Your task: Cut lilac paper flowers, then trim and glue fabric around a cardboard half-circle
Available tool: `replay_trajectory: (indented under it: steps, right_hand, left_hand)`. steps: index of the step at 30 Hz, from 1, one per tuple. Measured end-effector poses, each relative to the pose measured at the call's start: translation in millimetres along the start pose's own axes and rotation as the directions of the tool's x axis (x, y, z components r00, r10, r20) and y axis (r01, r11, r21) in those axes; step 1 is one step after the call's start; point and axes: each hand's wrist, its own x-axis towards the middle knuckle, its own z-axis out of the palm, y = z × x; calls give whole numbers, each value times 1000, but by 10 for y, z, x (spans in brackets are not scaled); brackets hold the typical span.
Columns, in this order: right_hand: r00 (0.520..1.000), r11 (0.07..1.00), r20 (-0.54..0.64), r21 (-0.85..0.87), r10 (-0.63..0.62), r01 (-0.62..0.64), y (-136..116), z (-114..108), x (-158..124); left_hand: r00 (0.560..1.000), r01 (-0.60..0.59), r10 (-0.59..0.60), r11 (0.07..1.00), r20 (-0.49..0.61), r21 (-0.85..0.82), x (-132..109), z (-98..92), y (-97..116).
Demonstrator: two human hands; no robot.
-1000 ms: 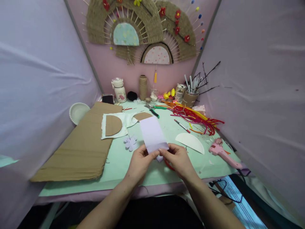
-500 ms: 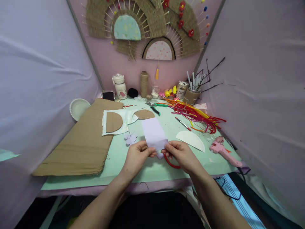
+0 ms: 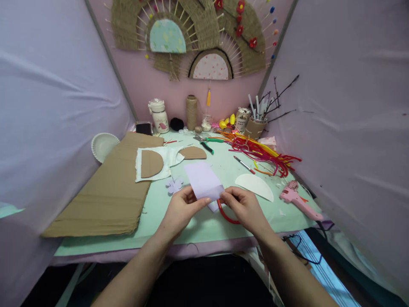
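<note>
A sheet of lilac paper (image 3: 203, 179) is held above the table between my two hands. My left hand (image 3: 184, 209) grips its lower left edge, thumb on top and fingers beneath. At the lower right corner, my right hand (image 3: 242, 207) pinches the paper between thumb and fingers. Just under the hands lies a red loop-shaped handle (image 3: 227, 216), partly hidden by my right hand. A smaller lilac piece of paper (image 3: 213, 206) shows below the sheet. Left of the sheet rests a lilac paper flower (image 3: 174, 186).
Brown cardboard (image 3: 105, 196) covers the left side, with cloth (image 3: 139, 166) overlapping it. To the right lie a white half-round piece (image 3: 254, 186), a pink glue gun (image 3: 297, 199), a pen (image 3: 244, 165) and colourful pipe cleaners (image 3: 262, 150). Green-handled pliers (image 3: 207, 147) lie farther back.
The sheet has tilted and shifted slightly left. My left thumb has stretched out along its lower edge, while my right hand keeps its pinch on the corner.
</note>
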Motion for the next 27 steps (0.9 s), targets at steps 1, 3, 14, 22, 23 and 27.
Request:
replay_trajectory:
  steps: [1,3,14,22,23,27]
  right_hand:
    - [1000,1000,18,-5,-10,10,-5,-5,-2]
    - [999,1000,40,-15,-16,17,-6,-23,6]
    - [993,648,105,-760,50,47,217,-275,-41]
    - [984,621,68,-782,162,-48,182,-171,56]
    - [984,627,59,-777,166,-59,177,-195,31]
    - [989,842,30,-529,148,-109,178,-295,-144]
  left_hand:
    - [1000,16,-16,1000,5,-10,5,18,-8]
    - [998,54,-54,998,-14,-20,21,54,-43]
    - [943,68,-194,908,-270,-414,142,-52,-60]
    - [944,108,-262,821,-202,-560,120,-24,51]
    - [944,98,-259,814,-207,-572,120,-19,71]
    - [948,48,-227,793,-221,-607,128,35,166]
